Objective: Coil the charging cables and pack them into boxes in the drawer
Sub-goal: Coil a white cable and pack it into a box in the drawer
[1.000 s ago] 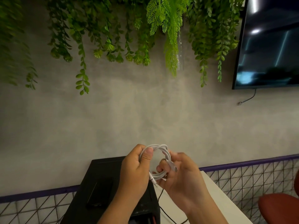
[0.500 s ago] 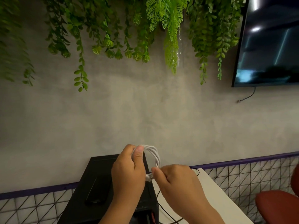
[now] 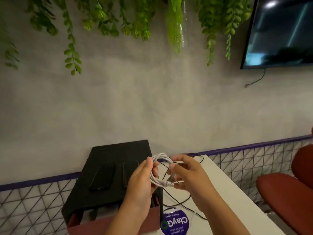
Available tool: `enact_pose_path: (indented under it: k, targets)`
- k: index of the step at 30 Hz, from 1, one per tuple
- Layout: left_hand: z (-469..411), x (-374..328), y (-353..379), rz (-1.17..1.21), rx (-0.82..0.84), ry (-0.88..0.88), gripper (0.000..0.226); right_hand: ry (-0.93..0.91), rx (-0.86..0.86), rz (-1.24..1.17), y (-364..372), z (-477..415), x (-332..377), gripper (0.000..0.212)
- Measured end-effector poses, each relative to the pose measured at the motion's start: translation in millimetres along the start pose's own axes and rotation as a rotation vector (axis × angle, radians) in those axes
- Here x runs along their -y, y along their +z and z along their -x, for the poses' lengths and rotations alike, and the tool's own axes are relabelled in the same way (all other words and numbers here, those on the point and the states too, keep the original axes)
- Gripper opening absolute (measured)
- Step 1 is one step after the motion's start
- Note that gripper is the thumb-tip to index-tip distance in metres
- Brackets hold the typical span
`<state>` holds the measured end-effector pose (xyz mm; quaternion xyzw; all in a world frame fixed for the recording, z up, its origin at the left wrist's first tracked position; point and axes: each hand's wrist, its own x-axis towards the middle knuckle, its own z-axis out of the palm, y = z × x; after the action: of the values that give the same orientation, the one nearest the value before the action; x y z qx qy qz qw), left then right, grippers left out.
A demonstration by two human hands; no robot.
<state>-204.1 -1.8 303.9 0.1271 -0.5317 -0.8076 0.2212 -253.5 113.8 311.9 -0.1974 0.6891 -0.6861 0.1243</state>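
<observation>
Just above the near edge of the white table, beside the black cabinet, both hands hold the white charging cable up in the air as a coil of several loops. The left hand grips the coil's left side w/ curled fingers, thumb up near the top. The right hand pinches the right side, and the plug ends stick out at the bottom, close to its fingers. Vs. half a sec ago: the ring is now turned open toward me and spread wider, where before it sat more edge-on under the left thumb. The right hand then pinched only the plug end. Also the view has dipped, so a thin black cable on the table and a round purple sticker show more than before.
</observation>
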Motion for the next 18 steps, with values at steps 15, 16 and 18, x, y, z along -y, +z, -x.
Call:
enact_pose_path:
  k: [15, 16, 18]
  targets:
    - [34, 206, -52, -0.887, 0.08, -0.228, 0.042, 0.542, -0.213, 0.162, -44, 49, -186, 0.011]
    - [37, 214, -52, -0.932, 0.113, -0.255, 0.043, 0.569, -0.203, 0.18, -47, 52, -196, 0.012]
    - [43, 229, -53, -1.016, 0.209, -0.305, 0.041, 0.609, -0.167, 0.218, -52, 60, -214, 0.017]
